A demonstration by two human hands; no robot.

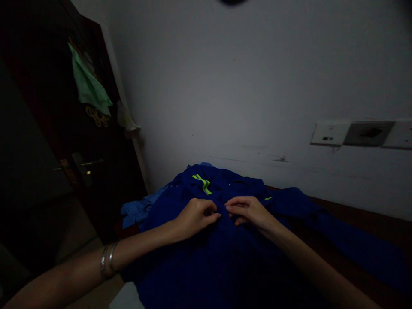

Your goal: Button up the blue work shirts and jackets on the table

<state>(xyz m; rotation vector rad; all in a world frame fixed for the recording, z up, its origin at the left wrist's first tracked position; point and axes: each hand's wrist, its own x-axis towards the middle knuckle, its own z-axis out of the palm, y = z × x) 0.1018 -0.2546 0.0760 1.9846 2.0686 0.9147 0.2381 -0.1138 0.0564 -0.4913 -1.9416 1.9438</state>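
Blue work garment (189, 264): Lies across the lower middle of the frame, rumpled, jacket-like; spills past the bottom edge, darkest there.
Long sleeve (341, 229): Trails off to the lower right, loosely flattened.
Yellow-green reflective strip (203, 184): Shows just above the left hand (212, 212), bent with the folds.
Left hand: Curls low over the garment near the centre of the frame, thumb and forefinger close to meeting; cannot tell about any fabric pinched between.
Silver bracelets (111, 256): Circle the left wrist, lower left.
Right hand (228, 209): Faces the left just beside it, fingers bent and tips drawn together; again cannot tell about a grip on cloth.
Handling: Probably light, soft and limp, likely to sag and crease between holds; hardly fragile, not very slippery by the look of it.
Where to take hold: Best by a doubled edge or seam, one pinch on each side of centre; avoid lifting by the loose sleeve.
Light-blue cloth (137, 211): Pokes out from under the left side of the garment.
Tabletop (370, 222): Appears dark reddish-brown at right, along the wall (225, 94).
Socket plates (331, 134): Sit on the wall, right of frame.
Door (120, 176): Stands dark at left, hung with a green cloth (88, 83).
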